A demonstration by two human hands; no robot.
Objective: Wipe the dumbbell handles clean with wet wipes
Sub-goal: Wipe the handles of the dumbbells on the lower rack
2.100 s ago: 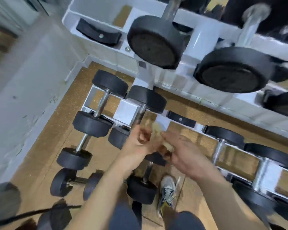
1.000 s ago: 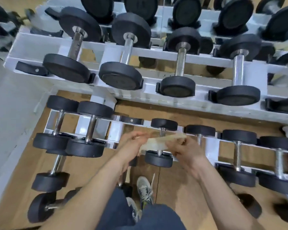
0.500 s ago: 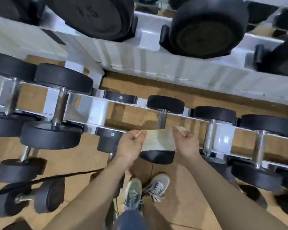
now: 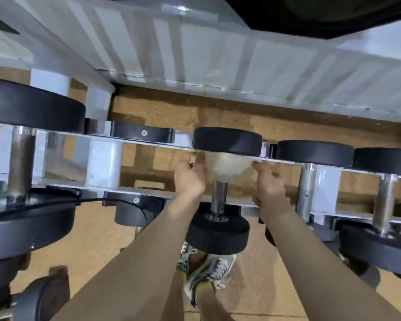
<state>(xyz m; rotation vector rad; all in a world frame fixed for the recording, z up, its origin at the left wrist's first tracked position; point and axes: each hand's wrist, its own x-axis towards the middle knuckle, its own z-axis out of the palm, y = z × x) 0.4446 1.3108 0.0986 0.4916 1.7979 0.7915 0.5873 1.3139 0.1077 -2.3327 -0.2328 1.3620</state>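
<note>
The left hand [image 4: 190, 176] pinches one edge of a wet wipe [image 4: 227, 166] and the right hand [image 4: 270, 185] pinches the opposite edge. Both sets of fingers are curled in on the sheet, which is stretched flat between them. The wipe lies across the far end of the handle [image 4: 219, 196] of a small dumbbell [image 4: 218, 235], just under its far head. It seems to touch the steel there, but whether it is wrapped round the bar cannot be told. The near stretch of the handle, down to the near head, shows bare.

The dumbbell rests on the lowest tier of a white rack [image 4: 104, 167]. There is an empty black saddle [image 4: 141, 135] beside it on the left and more dumbbells on the right. The person's shoes [image 4: 210, 267] stand on the brown floor [image 4: 218, 112] below.

By my reading, the wiping of this handle is only starting: the cloth is placed, and the rubbing along the bar's length is yet to come. The neighbouring handles [image 4: 307, 188] give no sign of being cleaned or not, so much of the tier may remain.
</note>
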